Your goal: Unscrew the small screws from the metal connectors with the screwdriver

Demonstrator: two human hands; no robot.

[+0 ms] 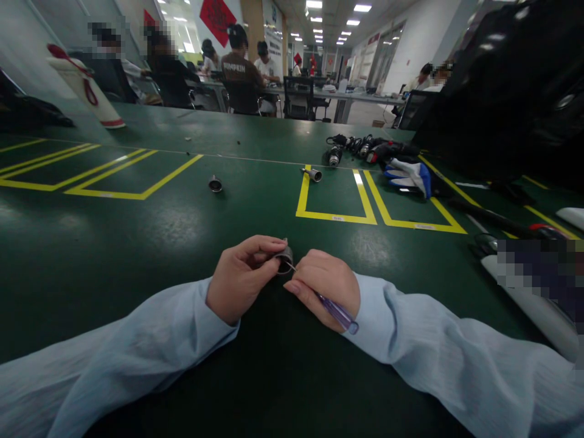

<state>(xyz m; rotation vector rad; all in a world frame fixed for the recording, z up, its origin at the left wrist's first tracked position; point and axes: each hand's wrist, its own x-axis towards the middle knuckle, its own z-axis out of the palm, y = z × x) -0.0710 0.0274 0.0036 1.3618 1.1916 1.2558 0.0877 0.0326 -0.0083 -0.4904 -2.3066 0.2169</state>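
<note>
Near the middle of the green table (150, 243), holds a small grey metal cup (285, 260) in the left hand (239, 277), pinched between thumb and fingertips, with the round mouth turned toward the near side. Angles the left forearm in from the near left, with a light blue sleeve (150, 331) down to the wrist. Stretches the left index finger across the top of the cup and sets the thumb along the near side.

Just to the right, grasps a slim tool (338, 313) by its clear purple handle in the right hand (326, 283), fingers curled in around it, back of the hand up, thumb pointing left. Leaves the handle end jutting out from under the palm toward the near right, and points the thin metal shaft left at the mouth of the cup. Cannot tell about contact between tip and inner wall. Slants the right forearm in from the near right.

Beyond the hands, to the far left, another metal cup (215, 184); to the far right, a stemmed metal piece (312, 174) across a yellow tape outline (337, 217), and a white and blue glove (413, 176).
</note>
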